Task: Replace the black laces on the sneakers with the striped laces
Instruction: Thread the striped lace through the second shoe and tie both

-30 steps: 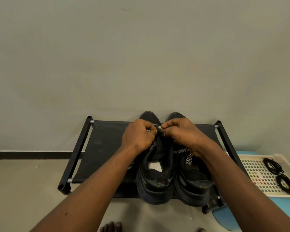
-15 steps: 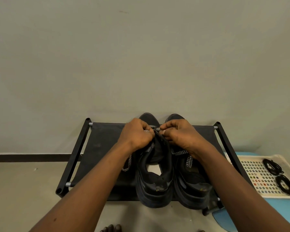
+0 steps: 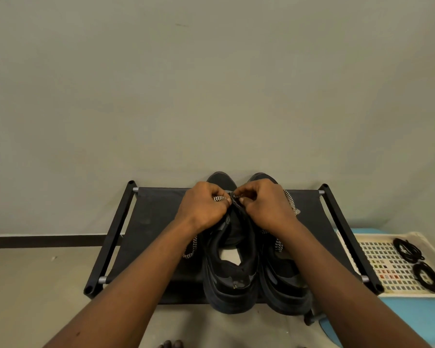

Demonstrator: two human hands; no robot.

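Two black sneakers stand side by side on a black fabric rack (image 3: 156,222), toes toward the wall. Over the front of the left sneaker (image 3: 230,280) my left hand (image 3: 202,207) and my right hand (image 3: 264,205) meet, each pinching a black-and-white striped lace (image 3: 220,197) near the lower eyelets. One loose end of the lace hangs down past my left wrist; another runs over my right hand toward the rack. The right sneaker (image 3: 284,285) carries a striped lace (image 3: 278,244) too. Two coiled black laces (image 3: 408,249) lie in a white tray at the right.
The white perforated tray (image 3: 384,267) rests on a blue surface (image 3: 412,320) right of the rack. A plain wall rises just behind the rack. Bare floor lies to the left and in front, with my toes (image 3: 171,344) at the bottom edge.
Both hands stayed together over the left sneaker's front. A striped lace end now shows over the back of my right hand, toward the rack's right side.
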